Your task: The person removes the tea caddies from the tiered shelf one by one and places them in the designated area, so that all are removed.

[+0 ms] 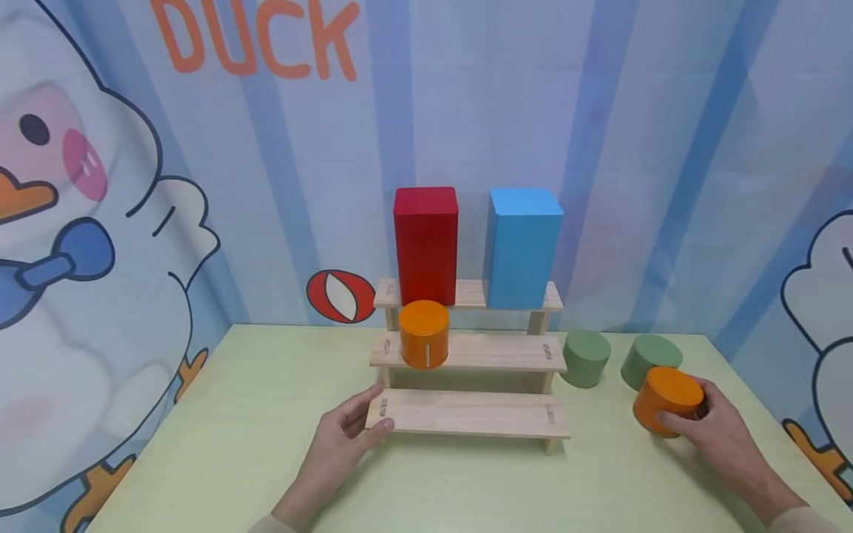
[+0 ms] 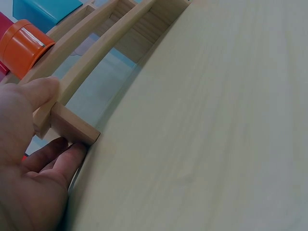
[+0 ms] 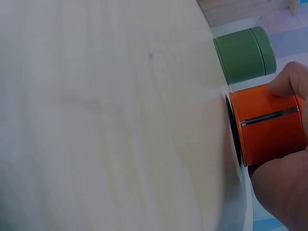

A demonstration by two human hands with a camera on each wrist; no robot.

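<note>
My right hand (image 1: 716, 429) grips an orange round tin (image 1: 666, 400) between thumb and fingers at the right of the table. In the right wrist view the tin's (image 3: 269, 125) lower edge is close over the tabletop, with a pale strip down its side. At the left end of a three-step wooden rack (image 1: 466, 414), my left hand (image 1: 340, 437) holds the lowest step, thumb over its edge. The left wrist view has those fingers around the rack's leg (image 2: 74, 125). A second orange tin (image 1: 424, 337) stands on the middle step, toward the left.
On the top step stand a red box (image 1: 426, 248) and a light blue box (image 1: 523, 248). Two green tins, one nearer the rack (image 1: 586, 360) and one farther right (image 1: 649, 359), stand on the table (image 1: 266, 385). A printed duck curtain (image 1: 453, 111) hangs behind.
</note>
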